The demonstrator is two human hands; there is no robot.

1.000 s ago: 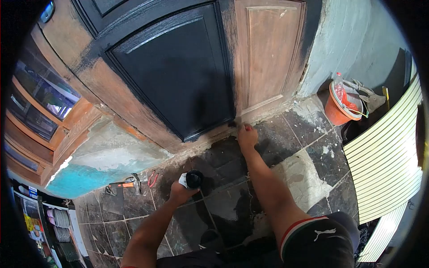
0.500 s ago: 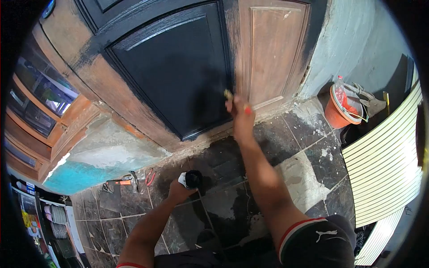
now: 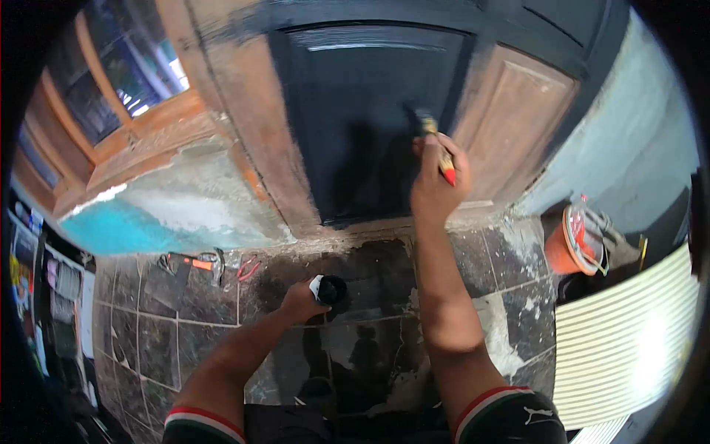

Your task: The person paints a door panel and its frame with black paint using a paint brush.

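**Q:** what've you got in each hand right now?

**A:** My right hand (image 3: pixel 435 185) is closed tight round a paintbrush (image 3: pixel 436 144). The bristles are up against the black panel of the door (image 3: pixel 355 126), near the panel's right edge. My left hand (image 3: pixel 299 302) is wrapped round a paint can (image 3: pixel 329 288), down by the floor tiles (image 3: pixel 370 340) just below the door.

**Q:** anything else lying around?

**A:** There's an orange bucket (image 3: pixel 562 248) off to the door's right, and red pliers (image 3: pixel 248 268) below its left side.
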